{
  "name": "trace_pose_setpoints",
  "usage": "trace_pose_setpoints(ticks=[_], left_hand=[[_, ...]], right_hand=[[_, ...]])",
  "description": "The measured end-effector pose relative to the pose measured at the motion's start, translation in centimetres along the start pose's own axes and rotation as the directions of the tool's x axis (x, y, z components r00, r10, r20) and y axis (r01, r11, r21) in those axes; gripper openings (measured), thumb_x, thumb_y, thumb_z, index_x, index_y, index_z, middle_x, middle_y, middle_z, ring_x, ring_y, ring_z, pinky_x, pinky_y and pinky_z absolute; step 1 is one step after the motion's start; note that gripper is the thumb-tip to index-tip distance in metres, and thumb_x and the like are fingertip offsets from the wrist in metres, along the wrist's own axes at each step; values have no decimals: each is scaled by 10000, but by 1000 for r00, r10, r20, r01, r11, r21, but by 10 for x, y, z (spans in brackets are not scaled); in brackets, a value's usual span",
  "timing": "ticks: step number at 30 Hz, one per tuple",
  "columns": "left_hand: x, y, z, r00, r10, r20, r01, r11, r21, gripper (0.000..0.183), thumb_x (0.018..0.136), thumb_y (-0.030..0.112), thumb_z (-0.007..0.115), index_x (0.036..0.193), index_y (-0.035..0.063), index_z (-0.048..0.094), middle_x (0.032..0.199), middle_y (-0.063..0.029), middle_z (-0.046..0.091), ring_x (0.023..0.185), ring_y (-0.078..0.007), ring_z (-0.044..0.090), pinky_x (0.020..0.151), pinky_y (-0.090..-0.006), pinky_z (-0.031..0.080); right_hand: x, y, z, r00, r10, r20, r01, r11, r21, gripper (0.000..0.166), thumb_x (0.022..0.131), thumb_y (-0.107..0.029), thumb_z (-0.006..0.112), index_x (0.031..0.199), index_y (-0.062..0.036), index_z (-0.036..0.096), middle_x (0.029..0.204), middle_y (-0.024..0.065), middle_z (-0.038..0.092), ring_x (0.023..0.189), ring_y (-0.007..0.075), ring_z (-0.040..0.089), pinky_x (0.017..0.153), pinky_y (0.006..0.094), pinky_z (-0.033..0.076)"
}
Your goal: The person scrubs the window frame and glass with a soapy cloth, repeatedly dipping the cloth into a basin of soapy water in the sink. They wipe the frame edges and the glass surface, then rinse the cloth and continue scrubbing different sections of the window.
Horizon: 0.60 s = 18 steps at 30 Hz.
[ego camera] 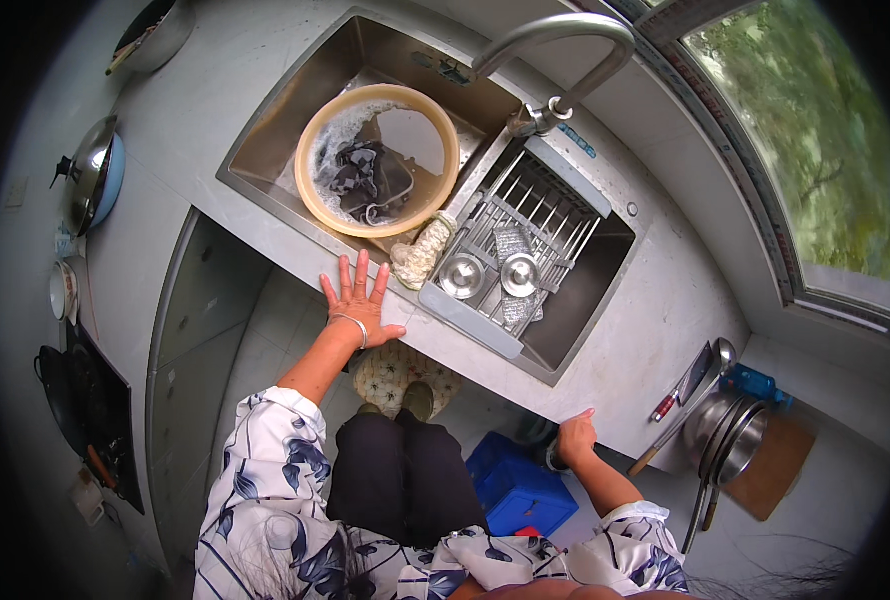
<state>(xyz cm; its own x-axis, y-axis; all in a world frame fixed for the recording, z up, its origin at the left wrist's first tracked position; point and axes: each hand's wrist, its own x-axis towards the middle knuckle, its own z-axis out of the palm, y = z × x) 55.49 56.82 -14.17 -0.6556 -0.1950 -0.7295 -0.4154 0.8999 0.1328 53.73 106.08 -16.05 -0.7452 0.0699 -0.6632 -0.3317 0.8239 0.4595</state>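
Observation:
My left hand (360, 304), fingers spread and empty, rests flat on the front edge of the countertop beside the sink. My right hand (576, 439) is at the counter edge farther right, its fingers partly hidden, so its grip is unclear. In the left sink basin (265, 127) stands a round plastic tub (304, 176) of soapy water with dark cloth (359, 169) soaking in it. A wrung, cream-coloured cloth (422, 251) lies over the divider. A metal drying rack (471, 345) spans the right basin, with two round metal strainers (461, 276) and silvery scouring pads (514, 244) on it.
A curved faucet (565, 30) rises behind the basins. On the right lie a cleaver (692, 375), a ladle (724, 356), stacked metal pans (741, 442) and a wooden board (779, 469). A lidded pan (89, 176) and a black hob (107, 405) are left. A blue box (520, 487) stands below.

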Motion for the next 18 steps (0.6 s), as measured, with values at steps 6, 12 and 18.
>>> trace_pose_setpoints(ticks=[6, 12, 18], left_hand=[[-5, -2, 3, 999, -24, 43, 25, 1000, -19, 1180, 702, 756, 593, 1551, 232, -37, 1569, -172, -241, 1396, -480, -258, 1012, -751, -104], [-7, 0, -8, 997, -4, 73, 5, 1000, -13, 1162, 709, 769, 582, 1552, 241, -18, 1572, -176, -226, 1403, -471, -250, 1019, -746, -101], [-10, -5, 4, 996, -37, 80, 38, 999, -9, 1161, 706, 730, 613, 1553, 242, -14, 1570, -188, -224, 1391, -497, -255, 1013, -740, -131]], right_hand=[[30, -134, -297, 421, -829, -368, 715, 53, 697, 291, 851, -138, 688, 1131, -64, 669, 952, 129, 683, 887, 192, 636, 795, 338, 501], [179, -319, -417, 415, -311, -855, 886, 352, 302, 226, 813, -103, 663, 1038, -83, 666, 957, 196, 583, 909, 399, 596, 799, 434, 506], [208, -451, -362, 844, -372, -387, 495, 819, 291, 301, 886, -154, 581, 1170, -61, 620, 1323, 144, 527, 1259, 381, 481, 845, 459, 530]])
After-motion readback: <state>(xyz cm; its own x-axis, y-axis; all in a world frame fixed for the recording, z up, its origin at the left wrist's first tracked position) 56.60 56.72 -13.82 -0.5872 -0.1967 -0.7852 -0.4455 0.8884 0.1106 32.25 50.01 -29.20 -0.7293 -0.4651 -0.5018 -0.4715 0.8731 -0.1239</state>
